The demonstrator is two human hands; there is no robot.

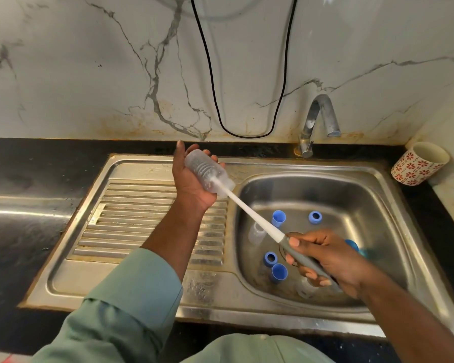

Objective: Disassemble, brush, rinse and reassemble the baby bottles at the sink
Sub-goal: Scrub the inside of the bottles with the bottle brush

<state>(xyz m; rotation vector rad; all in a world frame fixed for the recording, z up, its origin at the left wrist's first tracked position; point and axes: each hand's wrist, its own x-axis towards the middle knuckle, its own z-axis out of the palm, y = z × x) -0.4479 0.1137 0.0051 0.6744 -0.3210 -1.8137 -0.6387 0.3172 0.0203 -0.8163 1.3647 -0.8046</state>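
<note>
We are brushing the clear bottle (206, 172), which the left hand (192, 179) is cradling above the sink (388, 195), over the inner edge of the draining board (142, 218) where it meets the basin. The fingers are curling round the bottle body, its mouth pointing down toward the basin. The right hand (325, 258) is gripping the grey handle of the bottle brush (249, 209), thumb lying along the shaft, with the brush head fully inside the bottle.

To do this step well, we are advising a firm hold on the bottle while the brush is twisted and stroked along its length, so the head reaches the closed end and the shoulder. Keeping the mouth angled toward the basin should let residue drain.

In the basin, blue caps (278, 218) and blue rings (315, 217) are lying apart from one another around the drain, with a second clear bottle (257, 233) near them. The tap (317, 121) is standing at the back edge and appears to be off. A patterned cup (418, 163) is standing at the back right corner of the worktop. We are finding no legible brand, label or writing.
</note>
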